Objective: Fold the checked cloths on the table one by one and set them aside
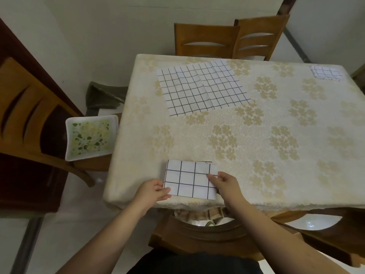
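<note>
Head view, items noted. Folded checked cloth point(190, 179): near edge of table point(276, 175), small rectangle, lying flat. Left hand point(152, 191): pinches the cloth's near-left corner, thumb on top. Right hand point(223, 183): pinches its right edge. Unfolded checked cloth point(203, 89): spread flat, far left of table. Second folded cloth point(326, 73): far right corner. Wooden chairs point(233, 40): two, beyond far edge. Floral square dish point(90, 136): on a chair left of table.

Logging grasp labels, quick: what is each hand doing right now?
Left hand: pinches the left edge of the folded checked cloth.
Right hand: grips the same cloth's right edge.
</note>
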